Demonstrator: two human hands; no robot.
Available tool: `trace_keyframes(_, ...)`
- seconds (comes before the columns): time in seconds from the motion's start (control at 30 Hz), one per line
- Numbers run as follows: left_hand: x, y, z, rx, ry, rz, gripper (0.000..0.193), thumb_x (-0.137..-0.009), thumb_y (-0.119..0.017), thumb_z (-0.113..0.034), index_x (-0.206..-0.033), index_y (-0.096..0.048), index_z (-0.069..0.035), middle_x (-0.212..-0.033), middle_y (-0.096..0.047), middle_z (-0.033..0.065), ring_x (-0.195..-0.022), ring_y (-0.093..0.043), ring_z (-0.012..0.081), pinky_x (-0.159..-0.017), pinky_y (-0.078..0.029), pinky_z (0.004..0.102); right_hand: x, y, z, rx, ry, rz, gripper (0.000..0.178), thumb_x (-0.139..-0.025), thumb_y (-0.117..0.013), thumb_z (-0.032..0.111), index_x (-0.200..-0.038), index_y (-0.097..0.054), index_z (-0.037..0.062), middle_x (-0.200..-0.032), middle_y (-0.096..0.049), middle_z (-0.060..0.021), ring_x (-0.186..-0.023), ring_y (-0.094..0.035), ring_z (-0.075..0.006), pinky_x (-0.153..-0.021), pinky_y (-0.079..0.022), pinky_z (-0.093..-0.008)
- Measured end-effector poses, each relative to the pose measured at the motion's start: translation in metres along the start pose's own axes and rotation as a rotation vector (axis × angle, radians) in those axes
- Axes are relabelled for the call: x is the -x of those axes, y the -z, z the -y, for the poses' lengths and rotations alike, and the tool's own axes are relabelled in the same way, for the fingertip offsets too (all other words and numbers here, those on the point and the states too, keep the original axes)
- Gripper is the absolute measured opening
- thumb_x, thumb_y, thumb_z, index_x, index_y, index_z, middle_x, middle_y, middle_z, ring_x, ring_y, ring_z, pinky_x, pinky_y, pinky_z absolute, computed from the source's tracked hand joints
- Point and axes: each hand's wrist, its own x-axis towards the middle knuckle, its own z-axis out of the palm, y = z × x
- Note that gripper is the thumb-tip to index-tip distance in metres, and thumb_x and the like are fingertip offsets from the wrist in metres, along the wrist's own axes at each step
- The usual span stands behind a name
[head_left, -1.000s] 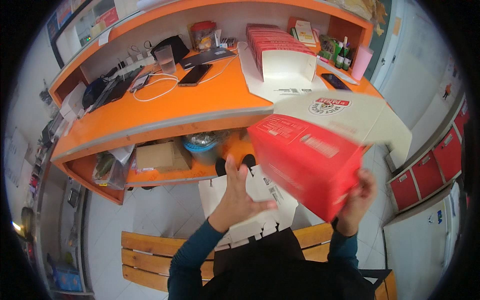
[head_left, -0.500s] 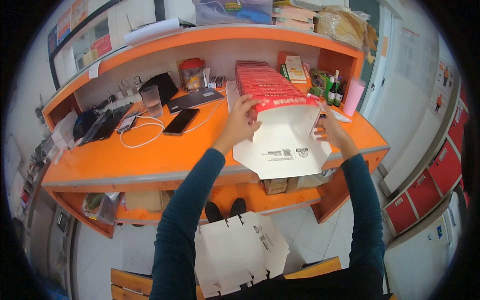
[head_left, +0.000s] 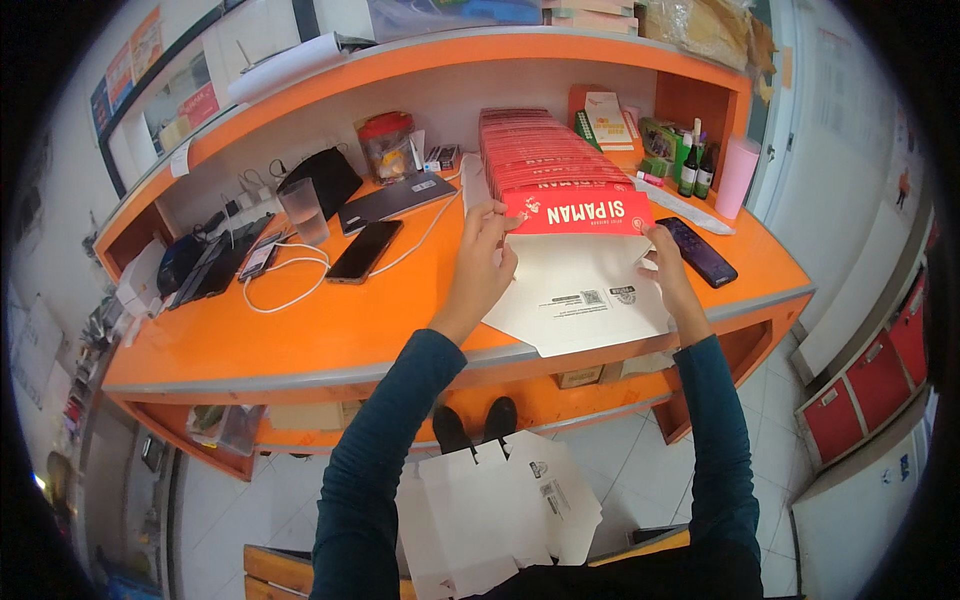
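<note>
A part-folded cardboard food box (head_left: 590,275) lies at the front of the orange desk, red outside and pale inside. Its red panel stands up along the far side, and a pale flap reaches over the desk's front edge. My left hand (head_left: 482,265) pinches the left end of the red panel, thumb inside. At the right end my right hand (head_left: 668,278) has its fingers closed on the corner. Right behind the panel, a long row of stacked red cartons (head_left: 550,150) runs back to the shelf wall. Another unfolded box blank (head_left: 490,510) rests across my lap, pale side up.
A black phone (head_left: 698,252) and a pink tumbler (head_left: 737,178) are on the right, near small dark bottles (head_left: 697,170). To the left are another phone (head_left: 365,251), a closed laptop (head_left: 398,202), a clear cup (head_left: 303,212), a red-lidded jar (head_left: 387,147) and a white cable (head_left: 285,300).
The red panel has tipped up so more of its face shows, and the box's right side has drawn in. The phone at the right has come into sight. The whole view has shifted slightly.
</note>
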Motion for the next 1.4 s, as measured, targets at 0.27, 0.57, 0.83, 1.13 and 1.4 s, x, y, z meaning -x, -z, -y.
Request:
trace_keyframes(0.27,0.005,-0.010,-0.014,0.047,0.035,-0.056,0.042,-0.071,-0.047,0.012,-0.110,-0.048,-0.002,-0.112,-0.040,0.0131,-0.096,-0.049,0.0229,-0.080,-0.045,0.0294,0.044,-0.098,0.030,0.896,1.218,-0.175,0.047,-0.070,-0.060,0.033,-0.111,-0.050,0.0130,-0.115,-0.047,-0.0111,-0.112,-0.039,-0.0313,-0.093,-0.023,-0.0508)
trace_keyframes(0.57,-0.034,0.006,0.030,0.097,0.037,0.000,0.037,-0.074,-0.049,0.004,-0.110,-0.048,-0.003,-0.103,-0.052,0.0115,-0.092,-0.052,0.0269,-0.080,-0.043,0.0331,0.030,-0.116,0.002,0.980,1.194,-0.291,0.040,-0.068,-0.060,0.029,-0.104,-0.054,0.0123,-0.110,-0.050,-0.0049,-0.108,-0.041,-0.0254,-0.090,-0.021,-0.0490)
trace_keyframes(0.83,-0.048,0.006,0.036,-0.279,-0.135,0.125,0.025,-0.076,-0.052,-0.002,-0.100,-0.055,0.001,-0.090,-0.057,0.0168,-0.084,-0.054,0.0323,-0.075,-0.044,0.0365,0.023,-0.112,-0.007,1.024,1.271,-0.255,0.037,-0.069,-0.060,0.023,-0.104,-0.053,0.0119,-0.106,-0.052,-0.0049,-0.105,-0.046,-0.0250,-0.089,-0.026,-0.0521)
trace_keyframes(1.13,-0.047,0.010,0.037,-0.215,-0.114,0.150,0.023,-0.083,-0.050,-0.007,-0.105,-0.056,0.000,-0.101,-0.057,0.0165,-0.083,-0.058,0.0244,-0.071,-0.045,0.0289,-0.003,-0.121,-0.003,1.143,1.149,-0.171,0.035,-0.076,-0.057,0.021,-0.109,-0.053,0.0094,-0.111,-0.052,-0.0066,-0.106,-0.045,-0.0244,-0.088,-0.031,-0.0403)
trace_keyframes(1.4,-0.040,-0.002,0.018,-0.207,0.059,0.171,0.042,-0.074,-0.051,-0.001,-0.115,-0.043,0.001,-0.110,-0.048,0.0212,-0.092,-0.052,0.0334,-0.080,-0.043,0.0334,-0.015,-0.041,0.007,0.295,0.808,-0.550,0.025,-0.072,-0.063,0.011,-0.094,-0.061,0.0008,-0.084,-0.059,-0.0106,-0.077,-0.054,-0.0218,-0.073,-0.041,-0.0321)
